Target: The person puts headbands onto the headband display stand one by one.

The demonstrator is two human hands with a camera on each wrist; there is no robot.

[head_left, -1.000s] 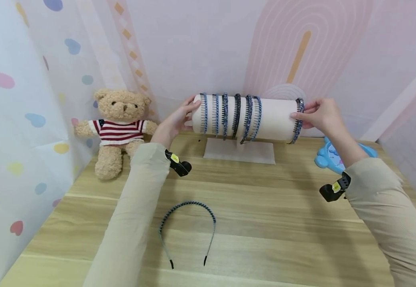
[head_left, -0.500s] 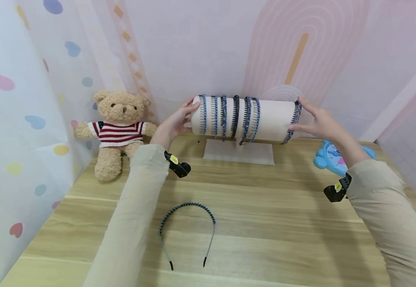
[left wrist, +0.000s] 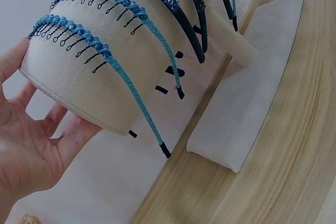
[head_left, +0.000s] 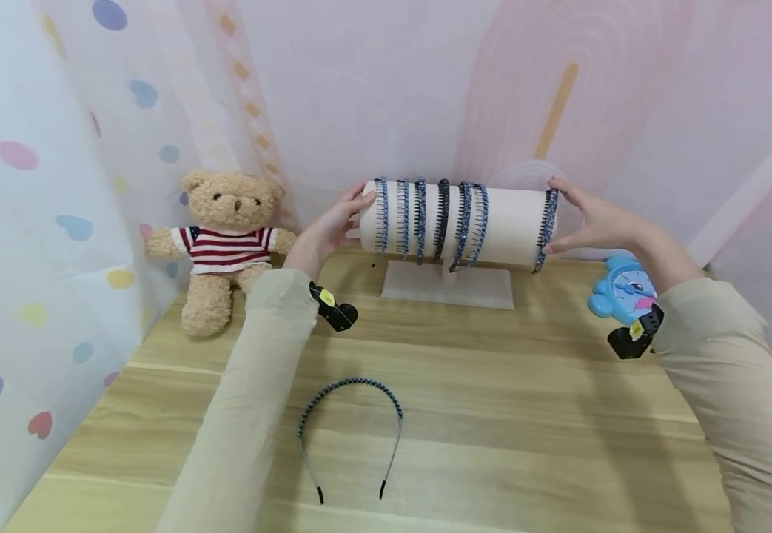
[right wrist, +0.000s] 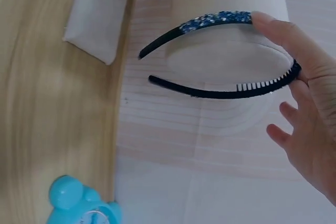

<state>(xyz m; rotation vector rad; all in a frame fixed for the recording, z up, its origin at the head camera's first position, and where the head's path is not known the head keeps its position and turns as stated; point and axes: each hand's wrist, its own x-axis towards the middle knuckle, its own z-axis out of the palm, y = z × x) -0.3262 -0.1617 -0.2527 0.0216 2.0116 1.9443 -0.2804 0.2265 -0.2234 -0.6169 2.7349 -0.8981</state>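
A pale padded roll stand (head_left: pixel 508 222) bears several blue and black toothed headbands, among them a braided blue headband (left wrist: pixel 131 98) at its left end. My left hand (head_left: pixel 329 231) holds that end of the roll, fingers about its rim. At the other end, a black headband with blue glitter (right wrist: pixel 215 20) sits round the roll, its tips reaching past the padding in the right wrist view. My right hand (head_left: pixel 600 222) touches this headband with thumb and index finger spread apart along it; the remaining fingers are loose. Another thin blue headband (head_left: pixel 359 382) lies on the table.
The stand's flat base (head_left: pixel 448 287) rests on the wooden table (head_left: pixel 492 385) near the back wall. A teddy bear (head_left: pixel 229 248) in a striped sweater sits at the left. A blue clock (head_left: pixel 604 295) lies to the right, partly behind the right wrist camera.
My right hand has gone from pinching the glitter headband to spreading thumb and index finger along it. That headband has shifted slightly left on the roll. The left hand stays put.
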